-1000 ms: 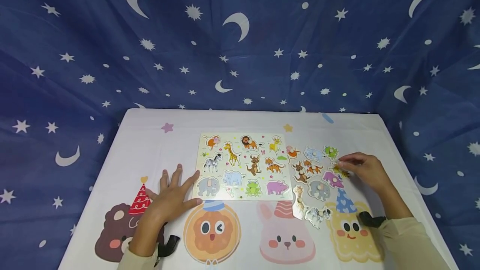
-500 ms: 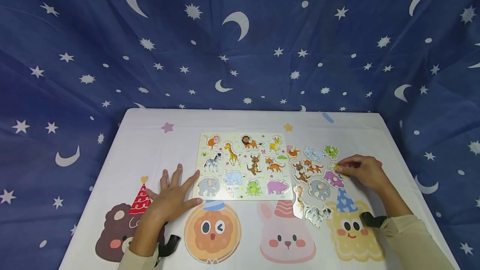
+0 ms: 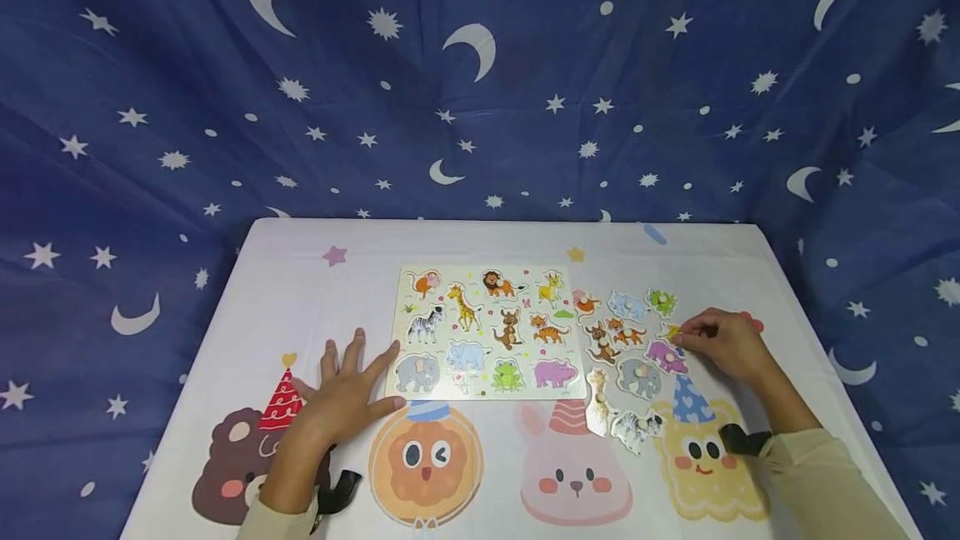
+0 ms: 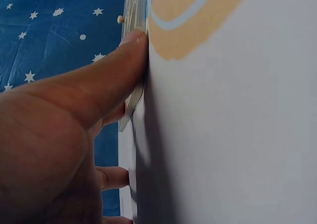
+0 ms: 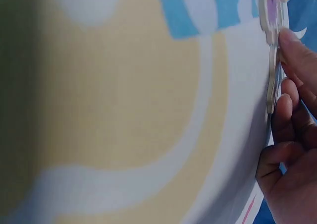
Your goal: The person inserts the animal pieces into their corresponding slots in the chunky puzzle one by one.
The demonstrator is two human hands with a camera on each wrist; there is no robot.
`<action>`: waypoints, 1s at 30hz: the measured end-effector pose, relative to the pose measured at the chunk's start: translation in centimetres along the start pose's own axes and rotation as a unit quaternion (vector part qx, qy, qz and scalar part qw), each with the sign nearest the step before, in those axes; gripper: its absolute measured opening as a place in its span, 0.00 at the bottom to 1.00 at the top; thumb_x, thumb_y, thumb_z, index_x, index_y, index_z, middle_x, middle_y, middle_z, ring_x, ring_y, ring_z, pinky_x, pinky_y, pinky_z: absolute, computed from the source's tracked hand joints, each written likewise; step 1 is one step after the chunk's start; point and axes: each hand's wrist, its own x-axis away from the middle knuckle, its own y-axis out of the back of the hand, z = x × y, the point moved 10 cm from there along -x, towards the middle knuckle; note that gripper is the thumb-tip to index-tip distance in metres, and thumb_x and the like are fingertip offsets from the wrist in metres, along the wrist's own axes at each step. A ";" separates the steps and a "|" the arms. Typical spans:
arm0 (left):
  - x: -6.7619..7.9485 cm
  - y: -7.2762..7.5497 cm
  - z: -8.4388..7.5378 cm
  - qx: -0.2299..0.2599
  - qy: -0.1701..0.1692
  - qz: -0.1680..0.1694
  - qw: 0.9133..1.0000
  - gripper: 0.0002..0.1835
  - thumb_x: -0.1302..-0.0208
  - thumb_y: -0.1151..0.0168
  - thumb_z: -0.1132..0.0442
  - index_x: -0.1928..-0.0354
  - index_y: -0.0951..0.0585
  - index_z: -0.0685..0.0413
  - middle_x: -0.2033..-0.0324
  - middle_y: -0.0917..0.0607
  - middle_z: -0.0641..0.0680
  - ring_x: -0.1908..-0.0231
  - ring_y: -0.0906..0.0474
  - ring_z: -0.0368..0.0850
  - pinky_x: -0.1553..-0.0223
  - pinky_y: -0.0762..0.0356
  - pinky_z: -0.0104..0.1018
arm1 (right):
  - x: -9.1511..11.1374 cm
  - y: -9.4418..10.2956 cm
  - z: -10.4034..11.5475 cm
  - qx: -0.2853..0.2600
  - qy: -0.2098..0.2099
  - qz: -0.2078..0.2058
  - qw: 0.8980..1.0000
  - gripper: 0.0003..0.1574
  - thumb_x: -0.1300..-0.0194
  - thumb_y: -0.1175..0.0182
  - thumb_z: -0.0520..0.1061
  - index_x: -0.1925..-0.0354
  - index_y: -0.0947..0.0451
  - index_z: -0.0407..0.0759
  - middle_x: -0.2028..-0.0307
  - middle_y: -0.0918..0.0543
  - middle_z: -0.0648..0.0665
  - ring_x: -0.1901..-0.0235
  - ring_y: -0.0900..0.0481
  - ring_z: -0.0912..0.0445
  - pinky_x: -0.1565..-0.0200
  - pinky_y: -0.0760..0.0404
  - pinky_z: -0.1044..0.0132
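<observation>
Head view: the right hand (image 3: 727, 346) has closed in, pinching the yellow piece (image 3: 670, 330), apparently ready to lift; the left hand (image 3: 337, 407), fingers splayed, touches the board's (image 3: 453, 273) left edge.

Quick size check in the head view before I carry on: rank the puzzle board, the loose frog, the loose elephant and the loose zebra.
1. Puzzle board
2. Loose elephant and loose zebra: too alike to rank
3. Loose frog
</observation>
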 end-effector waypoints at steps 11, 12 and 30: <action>0.1 0.0 -0.1 0.001 0.001 0.007 1.000 0.47 0.42 0.30 0.37 0.22 0.38 0.32 0.20 0.54 0.70 0.27 0.68 0.87 0.53 0.74 0.95 | 0.1 0.6 -0.3 0.017 0.005 -0.008 1.000 0.14 0.38 0.26 0.48 0.56 0.11 0.42 0.63 0.15 0.46 0.63 0.23 0.56 0.63 0.27 0.78; 0.1 0.0 -0.1 0.001 0.000 0.005 1.000 0.47 0.42 0.30 0.37 0.22 0.37 0.32 0.20 0.55 0.70 0.27 0.68 0.87 0.53 0.74 0.95 | 0.1 0.6 -0.4 0.013 -0.003 -0.007 1.000 0.16 0.38 0.26 0.49 0.55 0.12 0.42 0.62 0.15 0.45 0.63 0.23 0.56 0.64 0.28 0.78; 0.0 0.0 0.0 0.002 -0.002 0.001 1.000 0.47 0.42 0.30 0.36 0.22 0.38 0.30 0.20 0.55 0.69 0.26 0.68 0.87 0.53 0.74 0.96 | -0.1 1.3 -0.5 0.003 -0.019 -0.040 0.999 0.16 0.35 0.29 0.52 0.60 0.14 0.39 0.63 0.15 0.42 0.64 0.24 0.56 0.66 0.29 0.79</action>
